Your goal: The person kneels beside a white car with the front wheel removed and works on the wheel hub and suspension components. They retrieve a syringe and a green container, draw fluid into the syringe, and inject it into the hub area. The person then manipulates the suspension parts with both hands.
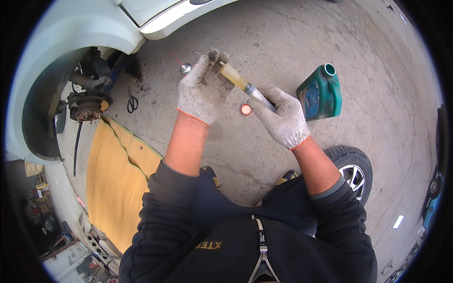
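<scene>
In my gloved right hand (283, 115) is a large syringe (234, 76), gripped at its white plunger end. Its clear barrel, with yellowish liquid inside, slants up and left toward my left hand. My gloved left hand (200, 89) has thumb and fingers drawn together beside the syringe's tip, the fingertips darkly stained. A thin pale sliver pokes out near the thumb; what is pinched there I cannot make out. Right of the right hand stands a green jug (321, 94), its mouth uncapped. A red-rimmed cap (246, 109) lies on the concrete below the syringe.
At the left, a white car's wheel arch exposes a rusty wheel hub (88, 109). Black-handled scissors (132, 103) and a spray can (186, 69) with a red straw are on the ground. A yellow mat (113, 188) spreads at lower left; a loose wheel (351, 172) lies by my right arm.
</scene>
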`<state>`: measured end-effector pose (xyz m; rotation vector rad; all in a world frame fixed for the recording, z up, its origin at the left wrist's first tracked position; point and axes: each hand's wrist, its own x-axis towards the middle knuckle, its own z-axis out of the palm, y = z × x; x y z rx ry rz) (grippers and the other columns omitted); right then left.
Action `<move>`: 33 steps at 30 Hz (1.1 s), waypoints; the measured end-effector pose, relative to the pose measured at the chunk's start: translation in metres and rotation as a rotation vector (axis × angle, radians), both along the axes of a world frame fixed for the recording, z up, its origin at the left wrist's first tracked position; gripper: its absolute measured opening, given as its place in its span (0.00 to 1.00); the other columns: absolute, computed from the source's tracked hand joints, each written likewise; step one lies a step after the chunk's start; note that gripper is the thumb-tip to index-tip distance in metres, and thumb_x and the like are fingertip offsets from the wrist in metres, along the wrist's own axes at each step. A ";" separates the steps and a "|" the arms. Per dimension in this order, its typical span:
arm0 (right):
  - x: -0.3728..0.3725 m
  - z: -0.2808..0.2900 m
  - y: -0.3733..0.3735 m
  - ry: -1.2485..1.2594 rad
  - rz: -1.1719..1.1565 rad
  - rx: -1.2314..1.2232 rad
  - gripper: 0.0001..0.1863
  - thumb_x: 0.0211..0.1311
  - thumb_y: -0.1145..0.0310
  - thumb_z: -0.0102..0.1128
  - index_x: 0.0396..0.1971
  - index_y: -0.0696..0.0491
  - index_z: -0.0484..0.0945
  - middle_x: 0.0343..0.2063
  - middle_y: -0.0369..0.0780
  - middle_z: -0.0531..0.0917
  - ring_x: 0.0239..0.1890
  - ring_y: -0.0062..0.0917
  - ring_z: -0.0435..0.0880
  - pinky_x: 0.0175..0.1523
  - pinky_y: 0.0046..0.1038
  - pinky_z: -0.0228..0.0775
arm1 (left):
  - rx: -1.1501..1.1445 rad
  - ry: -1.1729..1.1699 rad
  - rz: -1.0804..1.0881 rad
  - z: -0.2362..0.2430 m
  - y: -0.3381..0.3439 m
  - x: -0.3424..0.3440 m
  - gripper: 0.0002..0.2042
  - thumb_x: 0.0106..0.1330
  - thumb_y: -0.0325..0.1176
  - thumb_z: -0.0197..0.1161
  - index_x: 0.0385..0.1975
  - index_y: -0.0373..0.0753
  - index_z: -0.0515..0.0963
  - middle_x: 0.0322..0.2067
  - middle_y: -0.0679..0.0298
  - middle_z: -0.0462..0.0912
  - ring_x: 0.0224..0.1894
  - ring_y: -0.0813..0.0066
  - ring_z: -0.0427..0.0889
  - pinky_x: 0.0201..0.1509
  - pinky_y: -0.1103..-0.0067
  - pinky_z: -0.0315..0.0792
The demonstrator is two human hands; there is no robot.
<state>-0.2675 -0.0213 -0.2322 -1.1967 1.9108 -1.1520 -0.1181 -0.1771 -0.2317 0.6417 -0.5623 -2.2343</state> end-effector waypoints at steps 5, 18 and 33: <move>0.001 0.003 -0.001 0.008 0.007 0.042 0.16 0.71 0.63 0.69 0.51 0.57 0.87 0.28 0.36 0.82 0.30 0.15 0.76 0.39 0.25 0.72 | -0.002 0.055 0.003 -0.006 -0.001 -0.003 0.11 0.77 0.43 0.64 0.48 0.44 0.84 0.50 0.62 0.85 0.55 0.61 0.81 0.68 0.59 0.72; 0.002 0.000 -0.005 0.066 0.004 0.029 0.16 0.69 0.61 0.69 0.49 0.56 0.87 0.26 0.42 0.83 0.30 0.26 0.80 0.38 0.31 0.74 | -0.179 -0.092 0.102 -0.010 0.000 -0.012 0.12 0.79 0.39 0.60 0.48 0.36 0.82 0.46 0.58 0.84 0.53 0.61 0.81 0.65 0.62 0.74; -0.002 -0.026 -0.031 -0.852 -0.023 0.275 0.13 0.77 0.60 0.64 0.43 0.56 0.87 0.17 0.30 0.75 0.13 0.13 0.62 0.18 0.21 0.50 | 0.104 -0.404 0.288 -0.034 -0.001 -0.027 0.12 0.72 0.33 0.69 0.47 0.32 0.82 0.43 0.58 0.87 0.44 0.64 0.87 0.55 0.68 0.81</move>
